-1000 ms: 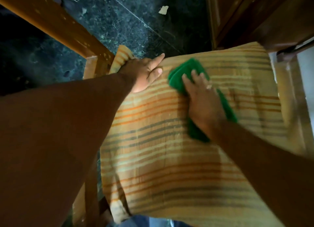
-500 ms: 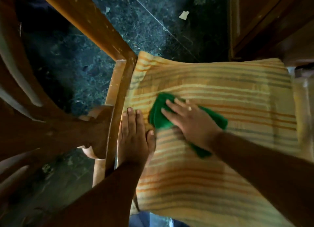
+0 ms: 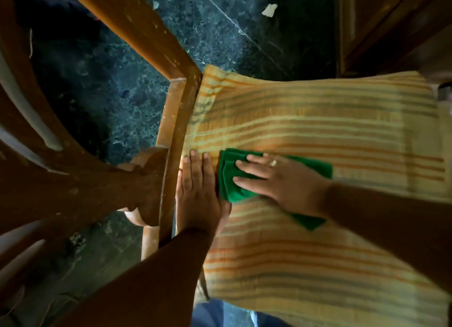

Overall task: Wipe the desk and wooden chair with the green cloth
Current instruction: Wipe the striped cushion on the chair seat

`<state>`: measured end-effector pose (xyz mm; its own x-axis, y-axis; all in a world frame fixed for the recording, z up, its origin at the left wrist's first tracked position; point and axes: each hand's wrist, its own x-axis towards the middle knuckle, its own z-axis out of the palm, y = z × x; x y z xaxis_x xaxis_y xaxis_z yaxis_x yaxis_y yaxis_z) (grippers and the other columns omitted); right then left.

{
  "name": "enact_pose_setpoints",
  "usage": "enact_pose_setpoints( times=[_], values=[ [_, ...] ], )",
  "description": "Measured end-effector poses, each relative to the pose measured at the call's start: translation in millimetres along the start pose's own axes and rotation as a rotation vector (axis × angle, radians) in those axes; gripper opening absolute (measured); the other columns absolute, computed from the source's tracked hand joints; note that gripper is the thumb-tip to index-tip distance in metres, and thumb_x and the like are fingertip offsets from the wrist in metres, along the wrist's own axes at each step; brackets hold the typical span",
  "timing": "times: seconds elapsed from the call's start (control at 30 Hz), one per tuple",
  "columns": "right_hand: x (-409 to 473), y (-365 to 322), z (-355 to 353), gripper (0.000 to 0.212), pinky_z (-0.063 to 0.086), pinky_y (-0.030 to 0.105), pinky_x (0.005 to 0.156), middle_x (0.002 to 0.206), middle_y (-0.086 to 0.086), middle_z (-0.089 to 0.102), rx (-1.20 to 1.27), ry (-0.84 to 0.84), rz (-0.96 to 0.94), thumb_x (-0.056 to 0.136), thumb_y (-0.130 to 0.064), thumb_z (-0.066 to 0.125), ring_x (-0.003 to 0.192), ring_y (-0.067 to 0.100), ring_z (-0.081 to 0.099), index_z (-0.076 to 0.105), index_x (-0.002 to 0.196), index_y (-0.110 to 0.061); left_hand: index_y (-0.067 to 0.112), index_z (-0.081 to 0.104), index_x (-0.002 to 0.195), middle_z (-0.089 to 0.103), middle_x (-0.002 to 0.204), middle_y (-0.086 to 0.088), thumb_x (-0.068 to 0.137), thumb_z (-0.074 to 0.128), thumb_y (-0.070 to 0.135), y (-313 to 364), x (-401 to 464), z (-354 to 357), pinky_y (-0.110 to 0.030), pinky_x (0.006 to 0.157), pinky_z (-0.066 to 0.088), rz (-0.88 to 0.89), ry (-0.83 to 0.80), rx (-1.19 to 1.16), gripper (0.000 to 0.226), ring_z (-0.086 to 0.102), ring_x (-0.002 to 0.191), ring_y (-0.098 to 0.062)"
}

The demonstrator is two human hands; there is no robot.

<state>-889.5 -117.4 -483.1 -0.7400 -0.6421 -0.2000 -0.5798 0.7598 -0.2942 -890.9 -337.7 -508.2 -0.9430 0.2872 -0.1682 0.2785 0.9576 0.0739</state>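
Observation:
I look straight down on a wooden chair point(image 3: 171, 136) whose seat is covered by a yellow cushion point(image 3: 318, 121) with orange and grey stripes. A folded green cloth point(image 3: 228, 180) lies on the cushion near its left edge. My right hand point(image 3: 281, 180) presses flat on the cloth, fingers spread and pointing left, a ring on one finger. Just left of the cloth, my left hand point(image 3: 198, 192) rests flat on the cushion's left edge beside the wooden seat rail, fingers together and pointing away from me.
The chair's armrest point(image 3: 137, 28) runs diagonally at upper left, and its turned post point(image 3: 141, 180) stands at the left. A dark green stone floor point(image 3: 220, 33) shows beyond, with a scrap of paper point(image 3: 269, 10). Dark wooden furniture point(image 3: 391, 21) fills the upper right.
My right hand has slid the green cloth down and left across the cushion. My left hand moved from the cushion's far corner back to its left edge, next to the cloth.

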Motion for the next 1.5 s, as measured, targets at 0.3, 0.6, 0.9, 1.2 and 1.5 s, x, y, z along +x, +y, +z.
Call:
enact_pose_setpoints(
  times=[0.3, 0.6, 0.9, 1.2, 1.5],
  values=[
    [54.9, 65.6, -29.0, 0.074, 0.021, 0.048, 0.115, 0.162, 0.012, 0.019, 0.061, 0.173, 0.768, 0.087, -0.01, 0.05, 0.147, 0.034, 0.02, 0.023, 0.154, -0.026, 0.01, 0.018, 0.158, 0.012, 0.166, -0.017, 0.095, 0.028, 0.044, -0.7, -3.3, 2.3, -0.045, 0.122, 0.007, -0.029, -0.002, -0.044, 0.073, 0.01, 0.153, -0.033],
    [-89.9, -114.0, 43.7, 0.053, 0.033, 0.051, 0.108, 0.148, 0.011, 0.047, 0.067, -0.088, 0.042, 0.089, -0.025, 0.054, 0.131, 0.034, 0.049, 0.044, 0.141, -0.026, 0.004, 0.031, 0.154, 0.024, 0.161, -0.023, 0.094, 0.036, 0.04, 1.7, 0.5, -19.2, -0.053, 0.12, 0.022, -0.024, -0.061, -0.101, 0.07, 0.021, 0.15, -0.04],
    [-100.9, 101.6, -25.9, 0.067, 0.019, 0.055, 0.117, 0.163, 0.011, 0.014, 0.088, 0.241, 1.069, 0.095, -0.004, 0.041, 0.148, 0.035, 0.013, 0.02, 0.154, -0.027, 0.024, 0.012, 0.16, 0.01, 0.166, -0.019, 0.099, 0.03, 0.053, 82.4, 113.5, -34.8, -0.048, 0.124, 0.003, 0.472, -0.067, 0.066, 0.069, 0.007, 0.153, -0.037],
    [-13.5, -200.1, 62.1, 0.053, 0.026, 0.039, 0.116, 0.158, 0.001, 0.031, 0.301, 0.136, 0.489, 0.092, -0.029, 0.04, 0.142, 0.025, 0.035, 0.043, 0.144, -0.031, 0.027, 0.009, 0.16, 0.005, 0.167, -0.015, 0.1, 0.019, 0.05, 74.0, 130.0, -19.2, -0.046, 0.123, 0.0, 0.542, -0.083, 0.015, 0.065, 0.003, 0.154, -0.033],
    [-98.0, -52.4, 31.9, 0.063, 0.031, 0.059, 0.107, 0.148, 0.019, 0.044, 0.041, 0.251, 0.655, 0.082, -0.006, 0.061, 0.132, 0.042, 0.045, 0.046, 0.142, -0.021, 0.03, 0.012, 0.159, 0.008, 0.167, -0.015, 0.098, 0.023, 0.054, 73.7, 131.9, -10.2, -0.047, 0.124, 0.003, 0.522, -0.04, -0.013, 0.066, 0.007, 0.154, -0.033]
  ],
)
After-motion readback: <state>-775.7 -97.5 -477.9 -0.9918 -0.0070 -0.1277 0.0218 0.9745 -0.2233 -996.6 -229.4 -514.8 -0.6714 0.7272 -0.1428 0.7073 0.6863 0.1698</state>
